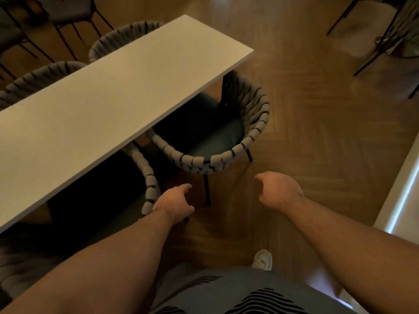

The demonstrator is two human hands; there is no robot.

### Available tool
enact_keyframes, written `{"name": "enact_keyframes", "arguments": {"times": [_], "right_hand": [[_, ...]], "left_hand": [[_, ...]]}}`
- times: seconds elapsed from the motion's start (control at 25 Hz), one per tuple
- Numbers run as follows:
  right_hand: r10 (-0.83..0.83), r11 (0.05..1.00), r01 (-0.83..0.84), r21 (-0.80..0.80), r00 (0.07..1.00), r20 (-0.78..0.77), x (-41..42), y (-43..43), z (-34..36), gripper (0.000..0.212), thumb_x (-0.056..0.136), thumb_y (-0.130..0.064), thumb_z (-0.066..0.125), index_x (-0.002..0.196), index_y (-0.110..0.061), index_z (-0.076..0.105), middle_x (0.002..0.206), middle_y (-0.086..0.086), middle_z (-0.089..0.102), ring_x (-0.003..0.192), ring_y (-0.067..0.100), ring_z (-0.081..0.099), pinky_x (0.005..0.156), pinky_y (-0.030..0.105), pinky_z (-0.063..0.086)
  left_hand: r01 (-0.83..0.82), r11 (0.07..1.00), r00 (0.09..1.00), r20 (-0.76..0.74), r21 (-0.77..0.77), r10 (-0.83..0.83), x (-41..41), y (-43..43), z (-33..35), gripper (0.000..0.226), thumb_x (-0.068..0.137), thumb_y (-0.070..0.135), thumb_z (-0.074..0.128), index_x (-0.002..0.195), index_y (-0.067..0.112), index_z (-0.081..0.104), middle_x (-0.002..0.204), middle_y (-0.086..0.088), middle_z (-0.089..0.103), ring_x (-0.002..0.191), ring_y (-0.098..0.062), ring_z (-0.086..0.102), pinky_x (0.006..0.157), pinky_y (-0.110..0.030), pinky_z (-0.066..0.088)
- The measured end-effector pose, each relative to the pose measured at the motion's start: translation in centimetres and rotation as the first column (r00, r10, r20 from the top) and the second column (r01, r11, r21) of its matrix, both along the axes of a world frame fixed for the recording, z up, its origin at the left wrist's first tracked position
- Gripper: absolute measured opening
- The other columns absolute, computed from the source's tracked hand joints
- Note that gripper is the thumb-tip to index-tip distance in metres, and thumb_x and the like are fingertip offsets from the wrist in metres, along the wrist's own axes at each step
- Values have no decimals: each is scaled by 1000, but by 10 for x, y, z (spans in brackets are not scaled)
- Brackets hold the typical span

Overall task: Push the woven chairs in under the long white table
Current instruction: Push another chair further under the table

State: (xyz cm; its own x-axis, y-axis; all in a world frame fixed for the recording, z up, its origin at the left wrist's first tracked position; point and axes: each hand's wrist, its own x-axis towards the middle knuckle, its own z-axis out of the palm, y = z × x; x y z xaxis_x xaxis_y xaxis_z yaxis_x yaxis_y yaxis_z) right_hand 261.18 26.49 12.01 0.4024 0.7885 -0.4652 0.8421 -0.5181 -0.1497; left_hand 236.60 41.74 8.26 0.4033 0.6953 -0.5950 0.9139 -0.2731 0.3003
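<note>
While both hands hover | L hand (173, 205) by chair rim (148, 177) | R hand (277, 192) free

herringbone wood floor (317, 123), 1 white shoe (263, 259), dark metal-legged chairs (68, 12)

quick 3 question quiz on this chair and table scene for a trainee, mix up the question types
1. True or false: the right hand grips the back of a woven chair.
2. Multiple choice: the woven chair at the table's end is (a) fully under the long white table, (b) partly under with its back sticking out, (c) tipped over on the floor.
3. Short answer: which hand is at the rim of the nearer woven chair?

Key:
1. False; it hangs in the air, fingers curled, holding nothing.
2. b
3. The left hand; whether it touches the rim cannot be told.
</note>
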Motion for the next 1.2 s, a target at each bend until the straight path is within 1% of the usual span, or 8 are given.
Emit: {"name": "enact_keyframes", "arguments": {"times": [0.24, 0.48, 0.6, 0.72, 0.88, 1.0, 1.08, 1.2], "right_hand": [[97, 995, -97, -1, 995, 33, 82, 18, -9, 58, 95, -22, 65, 150, -31, 51, 144, -5, 60, 129, 20, 57, 110, 40, 48], [214, 977, -214, -19, 976, 26, 119, 93, -42, 61, 91, -21, 65, 149, -34, 51, 143, -6, 60, 132, 19, 54, 116, 44, 42], [250, 967, -248, -58, 968, 32, 139, 138, -61, 65, 92, -19, 63, 153, -33, 46, 153, -4, 53, 142, 21, 46, 123, 47, 32], [285, 955, -280, -103, 957, 47, 161, 175, -72, 68, 96, -18, 60, 159, -31, 38, 164, -1, 40, 152, 22, 34, 128, 51, 21], [371, 920, -359, -155, 927, 54, 201, 217, -94, 65, 96, -25, 61, 157, -29, 39, 163, 2, 40, 151, 25, 34, 127, 54, 21], [473, 855, -448, -262, 881, 37, 235, 247, -119, 74, 95, -29, 65, 161, -29, 32, 167, 4, 33, 155, 27, 27, 128, 57, 18], [563, 783, -525, -334, 826, 21, 257, 262, -139, 76, 95, -31, 63, 163, -28, 28, 168, 4, 32, 156, 28, 26, 128, 58, 13], [753, 600, -680, -423, 657, 12, 286, 283, -163, 69, 98, -33, 58, 162, -29, 33, 166, 3, 37, 154, 26, 31, 129, 56, 10]], "left_hand": [[-35, 999, 999, 10, 6, 35, 69, 5, -9, 85, 90, 24, 77, 162, 38, 33, 161, 2, 44, 138, -22, 52, 105, -41, 55], [-63, 998, 998, 21, -16, 63, 112, 57, -40, 97, 83, 26, 82, 164, 35, 28, 157, -2, 47, 139, -26, 51, 108, -42, 53], [-24, 999, 1000, 14, -39, 24, 141, 90, -61, 99, 83, 25, 83, 164, 34, 26, 159, -2, 46, 144, -26, 46, 114, -42, 47], [43, 991, 996, -68, -123, -52, 172, 116, -76, 105, 83, 32, 84, 166, 34, 19, 160, -4, 45, 145, -28, 44, 118, -44, 43], [32, 955, 970, -219, -295, -100, 215, 135, -100, 120, 75, 53, 86, 167, 40, 10, 159, -3, 45, 144, -33, 44, 116, -50, 43], [-26, 922, 963, -257, -387, -80, 242, 134, -117, 118, 71, 53, 89, 164, 44, 18, 151, -3, 51, 136, -33, 49, 110, -51, 48], [-46, 922, 954, -290, -384, -73, 252, 131, -129, 103, 75, 46, 88, 159, 43, 29, 142, -2, 56, 128, -31, 55, 106, -50, 52], [-62, 950, 924, -377, -306, -61, 266, 129, -144, 78, 89, 33, 75, 155, 43, 37, 140, -1, 60, 123, -28, 59, 103, -49, 54]]}}
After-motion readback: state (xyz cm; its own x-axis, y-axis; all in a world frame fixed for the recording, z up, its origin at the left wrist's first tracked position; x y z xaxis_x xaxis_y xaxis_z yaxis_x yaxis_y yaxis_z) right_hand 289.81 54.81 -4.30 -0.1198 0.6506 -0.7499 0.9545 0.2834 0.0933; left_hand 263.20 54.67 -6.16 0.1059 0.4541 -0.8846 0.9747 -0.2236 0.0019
